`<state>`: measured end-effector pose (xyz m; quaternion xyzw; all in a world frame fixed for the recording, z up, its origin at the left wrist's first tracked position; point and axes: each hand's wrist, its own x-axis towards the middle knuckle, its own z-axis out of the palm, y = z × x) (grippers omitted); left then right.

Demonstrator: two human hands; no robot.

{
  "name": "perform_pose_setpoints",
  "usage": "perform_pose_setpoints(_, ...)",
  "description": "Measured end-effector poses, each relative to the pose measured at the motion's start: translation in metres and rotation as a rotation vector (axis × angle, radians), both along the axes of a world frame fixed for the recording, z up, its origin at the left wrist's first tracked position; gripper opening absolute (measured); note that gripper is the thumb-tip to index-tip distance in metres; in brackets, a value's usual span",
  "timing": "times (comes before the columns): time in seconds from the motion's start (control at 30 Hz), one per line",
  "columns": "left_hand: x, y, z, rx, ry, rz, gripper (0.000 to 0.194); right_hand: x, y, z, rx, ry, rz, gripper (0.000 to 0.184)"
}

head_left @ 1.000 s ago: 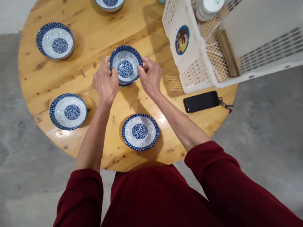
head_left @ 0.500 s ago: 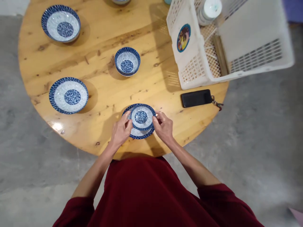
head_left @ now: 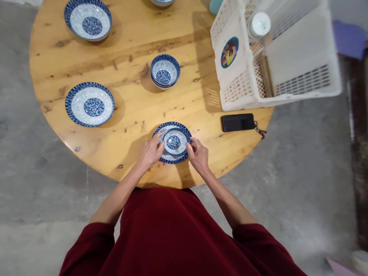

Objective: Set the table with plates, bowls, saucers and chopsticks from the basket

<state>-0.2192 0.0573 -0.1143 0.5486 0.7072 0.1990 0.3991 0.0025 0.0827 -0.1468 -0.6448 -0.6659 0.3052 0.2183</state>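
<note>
A small blue-and-white plate (head_left: 173,142) is over the middle of a larger plate (head_left: 173,160) with a dark blue patterned rim, near the table's front edge. My left hand (head_left: 151,150) pinches the small plate's left rim between thumb and fingers. On the opposite side my right hand (head_left: 198,154) holds its right rim the same way. From above I cannot tell whether the small plate rests on the larger one or hangs just over it. The larger plate's left and right edges are partly covered by my fingers.
Beyond the plates stands a stack of small bowls (head_left: 165,72). A wide bowl (head_left: 89,104) and another large bowl (head_left: 88,20) sit at left. A white plastic basket (head_left: 237,90) holding white cups (head_left: 260,25) is at right, behind a black phone (head_left: 238,122) on the round wooden table (head_left: 129,145).
The small plate looks lower and smaller, moved down toward the larger plate, with both hands still at its rim. The camera view has shifted slightly.
</note>
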Motion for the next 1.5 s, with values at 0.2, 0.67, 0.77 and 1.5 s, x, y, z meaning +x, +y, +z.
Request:
perform_pose_setpoints(0.2,-0.041,-0.011,0.006,0.105,-0.010,0.199,0.043,0.007,-0.008,0.013,-0.116,0.098,-0.092,0.053)
perform_pose_setpoints(0.67,-0.098,-0.071,-0.014,0.103,-0.158,0.345,0.040,-0.035,-0.034,0.009,-0.237,0.248,-0.272,0.028)
perform_pose_setpoints(0.77,-0.098,-0.076,-0.016,0.092,-0.166,0.359,0.040,-0.034,-0.034,0.007,-0.234,0.230,-0.267,0.025)
perform_pose_setpoints(1.5,-0.049,-0.144,0.005,0.015,-0.088,0.403,0.046,-0.028,-0.056,0.026,-0.079,0.412,-0.293,0.049)
